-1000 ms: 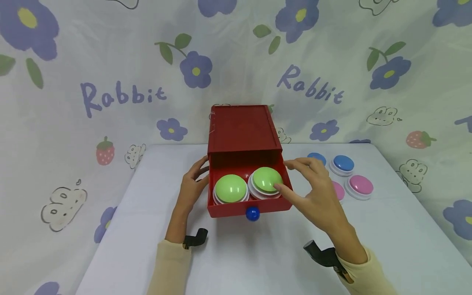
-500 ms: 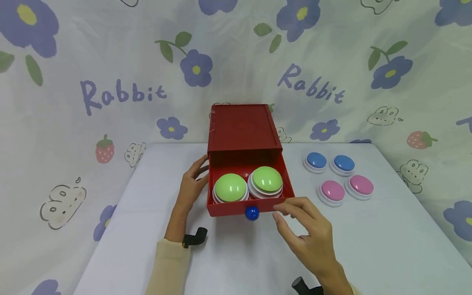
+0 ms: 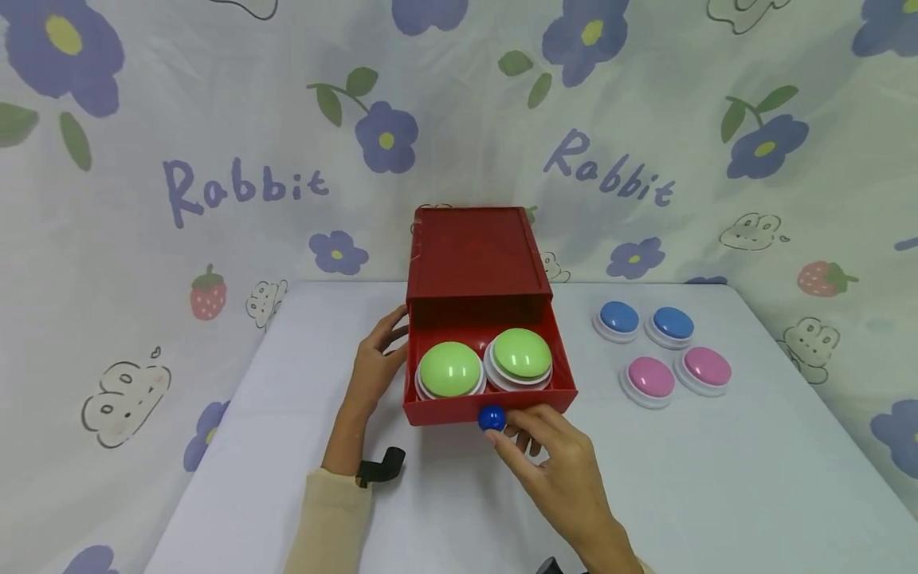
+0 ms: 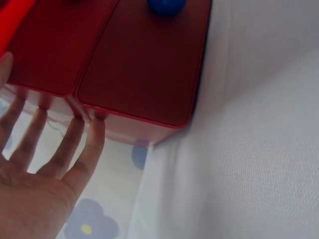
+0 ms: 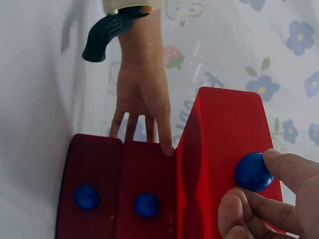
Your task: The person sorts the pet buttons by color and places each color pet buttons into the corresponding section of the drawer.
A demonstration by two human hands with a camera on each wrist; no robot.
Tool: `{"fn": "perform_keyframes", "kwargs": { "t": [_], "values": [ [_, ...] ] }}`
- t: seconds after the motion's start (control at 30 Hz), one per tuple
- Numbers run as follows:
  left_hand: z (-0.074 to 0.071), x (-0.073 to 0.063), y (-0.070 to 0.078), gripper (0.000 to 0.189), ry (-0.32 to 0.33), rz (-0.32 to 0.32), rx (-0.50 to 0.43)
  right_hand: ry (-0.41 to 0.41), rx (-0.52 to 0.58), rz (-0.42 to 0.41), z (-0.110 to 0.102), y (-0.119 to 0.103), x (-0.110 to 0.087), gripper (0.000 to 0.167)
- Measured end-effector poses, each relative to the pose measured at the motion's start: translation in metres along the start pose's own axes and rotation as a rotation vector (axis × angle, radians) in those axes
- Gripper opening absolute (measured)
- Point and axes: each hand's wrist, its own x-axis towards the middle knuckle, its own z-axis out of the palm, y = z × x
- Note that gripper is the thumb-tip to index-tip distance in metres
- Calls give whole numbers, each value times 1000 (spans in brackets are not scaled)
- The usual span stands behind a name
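At the red drawer [image 3: 443,412], the right hand [image 3: 561,469] pinches the knob [image 3: 491,418] — left hand [image 3: 374,365] outspread.

white table [image 3: 717,478] | red cabinet [image 3: 480,251] | two blue buttons [image 3: 619,317] | two pink buttons [image 3: 651,377]

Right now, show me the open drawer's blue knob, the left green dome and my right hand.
Blue knob [image 3: 491,418], head view: middle of its front.
Left green dome [image 3: 450,369], head view: its top.
Right hand [image 3: 561,472], head view: its back.

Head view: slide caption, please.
Right hand pinches the blue knob of an open red drawer holding two green-domed discs; left hand touches the red cabinet.
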Motion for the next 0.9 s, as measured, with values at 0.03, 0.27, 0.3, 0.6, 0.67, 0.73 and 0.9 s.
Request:
{"fn": "perform_keyframes", "kwargs": {
  "t": [0.03, 0.27, 0.3, 0.6, 0.67, 0.73, 0.9],
  "values": [
    [1, 0, 0, 59, -1, 0, -2, 9, 0, -2, 0, 0, 1, 24],
    [2, 1, 1, 58, -1, -11, -5, 15, 53, -41, -1, 4, 6, 21],
    [2, 1, 1, 58, 1, -15, -7, 9, 65, -44, -1, 4, 7, 21],
    [1, -1, 0, 57, -15, -21, -16, -21, 92, -85, 1, 11, 17, 19],
    [1, -1, 0, 57, -12, -23, -13, -28, 95, -76, 1, 13, 21, 20],
    [1, -1, -1, 57, -10, -29, -12, -35, 104, -56, 0, 16, 25, 20],
    [1, 0, -1, 57, -5, -39, -11, -50, 124, -35, 0, 19, 32, 19]
  ]
}}
